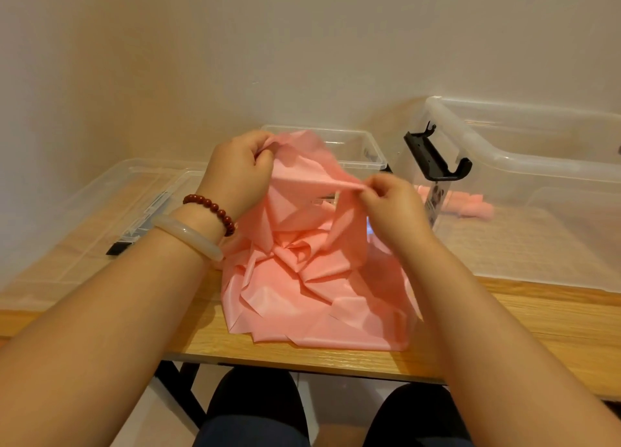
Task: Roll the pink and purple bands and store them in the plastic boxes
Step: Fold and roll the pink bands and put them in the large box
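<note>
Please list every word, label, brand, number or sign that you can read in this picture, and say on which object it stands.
No text can be read.
Sticker on the wall of the large clear plastic box: dark marks show, too blurred to read.
Pink bands, clear lids, wooden table, bracelets: no writing visible.

My pink band (312, 278) lies crumpled in glossy folds on the table's near edge, its top lifted up. Rolled pink pieces (470, 204) sit inside the large clear box (524, 164) at right; a smaller clear box (363, 151) stands behind the heap.
</note>
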Available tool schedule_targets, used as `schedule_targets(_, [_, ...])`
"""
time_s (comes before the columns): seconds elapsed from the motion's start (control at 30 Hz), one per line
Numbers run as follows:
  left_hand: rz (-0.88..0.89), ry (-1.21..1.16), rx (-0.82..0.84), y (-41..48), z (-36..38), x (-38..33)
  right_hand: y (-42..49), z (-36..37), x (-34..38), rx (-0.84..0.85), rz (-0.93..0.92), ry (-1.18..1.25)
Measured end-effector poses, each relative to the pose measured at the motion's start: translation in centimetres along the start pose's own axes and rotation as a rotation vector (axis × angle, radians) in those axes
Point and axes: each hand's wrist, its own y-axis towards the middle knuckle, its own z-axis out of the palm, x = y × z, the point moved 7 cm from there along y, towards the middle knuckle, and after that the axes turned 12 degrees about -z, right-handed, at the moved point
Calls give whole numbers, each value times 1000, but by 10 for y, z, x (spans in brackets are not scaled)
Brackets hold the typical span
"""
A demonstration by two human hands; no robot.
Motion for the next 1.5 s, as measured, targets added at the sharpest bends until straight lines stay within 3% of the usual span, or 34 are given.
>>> schedule_targets(0.1, [10, 64, -8, 0, -3, 1, 12, -25, 17, -126, -54, 98])
schedule_targets(0.23, [-25, 66, -45, 3, -11, 5, 24, -42, 42, -90, -212, 222])
schedule_targets(0.4, [-67, 21, 154, -6, -1, 0, 26, -48, 44, -112, -234, 225])
schedule_targets(0.6, [7, -143, 338, -20, 27, -26, 13, -7, 56, 163, -166, 588])
schedule_targets(0.67, [48, -47, 327, -21, 34, -27, 10, -6, 56, 166, -187, 477])
schedule_targets(0.8, [55, 127, 287, -23, 38, -12, 6, -21, 26, 32, -112, 31])
schedule_targets(0.93, [35, 138, 250, -26, 33, -7, -13, 8, -18, 416, 99, -361])
schedule_targets(1.03, [41, 133, 251, -23, 33, -7, -22, 20, -28, 476, 131, -450])
schedule_targets(1.1, [42, 124, 248, -21, 32, -8, -17, 19, -25, 402, 76, -441])
schedule_targets(1.3, [62, 34, 174, -17, 25, -12, 1, -18, 7, -139, -130, -15])
schedule_targets(1.5, [-14, -219, 22, 0, 10, -19, 29, -46, 42, -402, -236, 243])
